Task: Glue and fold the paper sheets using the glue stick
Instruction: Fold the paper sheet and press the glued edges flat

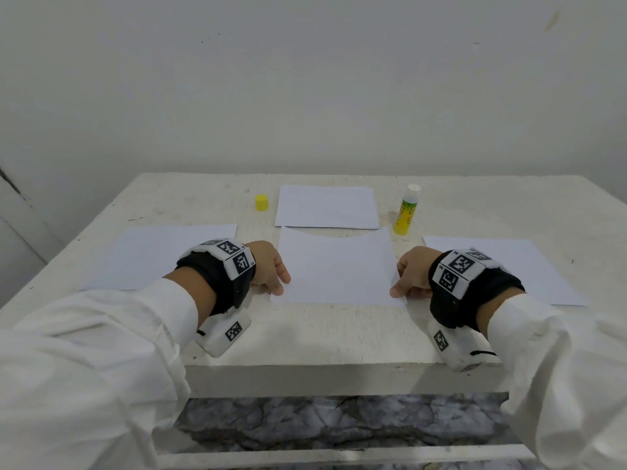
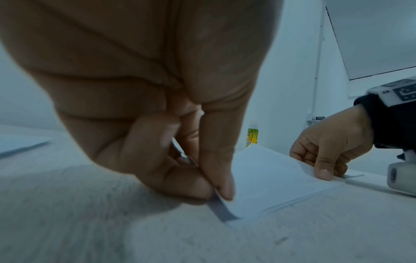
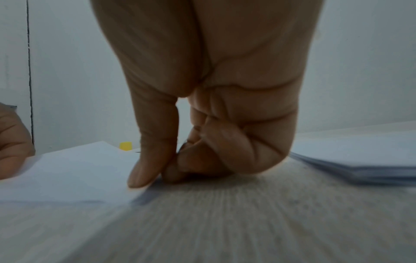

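Nearest the table's (image 1: 305,340) front edge, both hands are on the middle sheet (image 1: 336,266). The left hand (image 1: 268,266) pinches the sheet's near left corner between thumb and curled fingers; the left wrist view shows that corner lifted a little off the tabletop. The right hand (image 1: 412,274) does the same on the near right corner, thumb on top, fingers curled beneath the edge, paper caught between them. The sheet's far edge curves upward, off the surface.

To either side, more paper: a left sheet (image 1: 159,256) lies flat partly behind the left wrist, and a right stack (image 1: 509,266) lies beyond the right wrist; the right wrist view shows several layers there.

Further back, a far stack (image 1: 327,206) sits squarely behind the middle sheet. Just right of it the glue stick (image 1: 406,210) stands upright, uncapped, white tip showing above the yellow-green label. Left of the far stack stands the yellow cap (image 1: 262,202), well apart from the stick. Behind everything, a plain white wall (image 1: 305,79).
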Demonstrator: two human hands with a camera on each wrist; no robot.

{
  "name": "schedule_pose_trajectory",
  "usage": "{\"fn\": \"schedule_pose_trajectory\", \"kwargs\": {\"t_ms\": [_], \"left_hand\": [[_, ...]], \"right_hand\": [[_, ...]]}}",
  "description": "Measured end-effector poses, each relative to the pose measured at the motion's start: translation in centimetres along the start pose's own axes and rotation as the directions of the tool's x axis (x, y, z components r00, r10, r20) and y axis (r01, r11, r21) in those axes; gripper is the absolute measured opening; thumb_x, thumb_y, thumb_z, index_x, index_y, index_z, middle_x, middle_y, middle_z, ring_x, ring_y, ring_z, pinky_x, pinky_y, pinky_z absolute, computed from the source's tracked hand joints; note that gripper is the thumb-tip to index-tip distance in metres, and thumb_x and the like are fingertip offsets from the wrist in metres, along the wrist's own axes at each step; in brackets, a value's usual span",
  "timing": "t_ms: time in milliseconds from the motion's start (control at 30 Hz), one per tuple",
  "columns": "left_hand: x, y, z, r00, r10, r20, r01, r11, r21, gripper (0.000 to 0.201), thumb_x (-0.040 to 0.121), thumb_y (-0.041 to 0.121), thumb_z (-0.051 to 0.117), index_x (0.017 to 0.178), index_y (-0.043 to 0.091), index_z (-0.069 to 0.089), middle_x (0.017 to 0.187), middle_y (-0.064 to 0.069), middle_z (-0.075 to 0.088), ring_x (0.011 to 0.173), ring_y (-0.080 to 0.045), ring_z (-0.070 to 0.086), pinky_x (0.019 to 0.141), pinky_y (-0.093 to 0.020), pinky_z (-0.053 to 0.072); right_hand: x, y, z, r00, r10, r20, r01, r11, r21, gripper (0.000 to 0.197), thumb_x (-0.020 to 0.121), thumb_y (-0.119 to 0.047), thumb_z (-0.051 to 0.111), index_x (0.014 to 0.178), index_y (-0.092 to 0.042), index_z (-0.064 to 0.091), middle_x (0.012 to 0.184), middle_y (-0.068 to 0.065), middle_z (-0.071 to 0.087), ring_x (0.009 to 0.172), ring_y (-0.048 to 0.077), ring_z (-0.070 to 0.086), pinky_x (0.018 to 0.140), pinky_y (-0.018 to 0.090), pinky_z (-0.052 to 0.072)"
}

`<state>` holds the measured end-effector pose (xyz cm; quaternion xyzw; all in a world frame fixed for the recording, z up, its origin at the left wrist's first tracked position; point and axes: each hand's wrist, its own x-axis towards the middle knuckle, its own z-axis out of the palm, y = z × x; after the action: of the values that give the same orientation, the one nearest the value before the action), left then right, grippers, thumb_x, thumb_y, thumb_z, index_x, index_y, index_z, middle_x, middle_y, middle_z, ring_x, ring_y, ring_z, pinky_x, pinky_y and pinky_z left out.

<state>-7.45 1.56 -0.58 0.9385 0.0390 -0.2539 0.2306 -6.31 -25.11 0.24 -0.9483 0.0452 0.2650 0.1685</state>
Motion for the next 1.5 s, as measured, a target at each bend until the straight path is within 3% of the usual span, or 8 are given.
{"fn": "schedule_pose_trajectory", "kwargs": {"t_ms": [400, 533, 633, 767, 933, 1067, 1333, 1500], "left_hand": [[0.2, -0.3, 0.1, 1.0, 0.009, -0.018, -0.008, 1.0, 0.012, 0.018, 0.077, 0.009, 0.078, 0.088, 0.021, 0.07, 0.067, 0.003, 0.062, 0.052, -0.005, 0.052, 0.041, -0.011, 0.039], [0.0, -0.1, 0.1, 0.999, 0.025, -0.02, -0.024, 0.996, 0.086, 0.032, 0.078, 0.013, 0.078, 0.108, 0.018, 0.069, 0.072, 0.005, 0.061, 0.06, -0.008, 0.055, 0.052, -0.014, 0.04], [-0.1, 0.3, 0.1, 0.998, 0.056, -0.002, -0.054, 0.969, 0.242, 0.059, 0.08, 0.018, 0.076, 0.133, 0.022, 0.05, 0.108, -0.003, 0.063, 0.098, -0.021, 0.061, 0.077, -0.022, 0.045], [0.5, 0.5, -0.3, 0.999, 0.033, 0.036, -0.046, 0.88, 0.472, 0.084, 0.081, 0.037, 0.073, 0.15, 0.031, 0.025, 0.144, -0.006, 0.039, 0.13, -0.026, 0.042, 0.104, -0.034, 0.035], [3.5, 0.5, -0.9, 0.996, 0.03, 0.082, -0.082, 0.654, 0.752, 0.104, 0.072, 0.064, 0.068, 0.152, 0.032, 0.01, 0.154, -0.01, 0.018, 0.138, -0.037, 0.022, 0.111, -0.052, 0.028], [5.5, -0.1, -1.0, 0.99, 0.04, 0.135, -0.13, 0.63, 0.765, 0.123, 0.063, 0.07, 0.071, 0.152, 0.031, -0.006, 0.161, 0.002, -0.002, 0.145, -0.033, 0.007, 0.115, -0.054, 0.017], [6.3, -0.2, -0.9, 0.989, 0.016, 0.148, -0.121, 0.662, 0.74, 0.129, 0.068, 0.064, 0.072, 0.151, 0.02, -0.017, 0.16, -0.003, -0.014, 0.147, -0.032, -0.004, 0.117, -0.053, 0.01], [6.1, 0.1, -0.9, 0.989, 0.052, 0.137, -0.137, 0.648, 0.749, 0.129, 0.068, 0.064, 0.072, 0.151, 0.012, -0.01, 0.16, -0.009, -0.003, 0.146, -0.034, 0.003, 0.116, -0.052, 0.016]], "right_hand": [[0.7, 0.1, 0.2, 1.0, -0.007, -0.01, 0.007, 0.999, -0.04, 0.027, 0.076, -0.017, 0.078, 0.069, -0.009, 0.053, 0.065, 0.003, 0.055, 0.056, 0.016, 0.047, 0.055, 0.024, 0.04], [1.1, 0.0, 0.3, 1.0, 0.023, -0.017, -0.024, 0.997, -0.07, 0.026, 0.075, -0.019, 0.079, 0.072, -0.009, 0.055, 0.066, 0.003, 0.057, 0.058, 0.017, 0.05, 0.059, 0.024, 0.042], [0.9, -0.6, 0.3, 0.996, 0.073, -0.043, -0.08, 0.978, -0.193, 0.034, 0.074, -0.032, 0.079, 0.071, -0.01, 0.054, 0.071, 0.001, 0.06, 0.073, 0.021, 0.06, 0.072, 0.028, 0.049], [1.9, -1.6, 0.3, 0.991, 0.104, -0.081, -0.125, 0.935, -0.331, 0.06, 0.06, -0.045, 0.085, 0.099, -0.01, 0.057, 0.1, 0.005, 0.066, 0.097, 0.029, 0.063, 0.09, 0.04, 0.051], [2.7, -6.9, 1.7, 0.999, -0.051, -0.011, 0.039, 0.87, -0.492, 0.053, 0.057, -0.057, 0.079, 0.077, -0.013, 0.058, 0.09, 0.005, 0.064, 0.092, 0.028, 0.064, 0.088, 0.042, 0.051], [3.2, -13.4, 4.5, 0.977, -0.196, 0.086, 0.21, 0.803, -0.558, 0.074, 0.059, -0.067, 0.075, 0.116, -0.024, 0.057, 0.107, -0.001, 0.061, 0.102, 0.029, 0.06, 0.092, 0.046, 0.048], [5.0, -9.6, 2.6, 0.981, -0.143, 0.129, 0.193, 0.761, -0.62, 0.136, 0.051, -0.07, 0.076, 0.152, -0.024, -0.003, 0.16, 0.003, -0.005, 0.146, 0.029, 0.012, 0.114, 0.055, 0.02], [2.6, -4.2, -0.8, 0.987, -0.031, 0.159, 0.123, 0.776, -0.618, 0.122, 0.072, -0.054, 0.073, 0.152, -0.011, -0.008, 0.16, 0.006, -0.009, 0.147, 0.027, 0.006, 0.116, 0.047, 0.015]]}}
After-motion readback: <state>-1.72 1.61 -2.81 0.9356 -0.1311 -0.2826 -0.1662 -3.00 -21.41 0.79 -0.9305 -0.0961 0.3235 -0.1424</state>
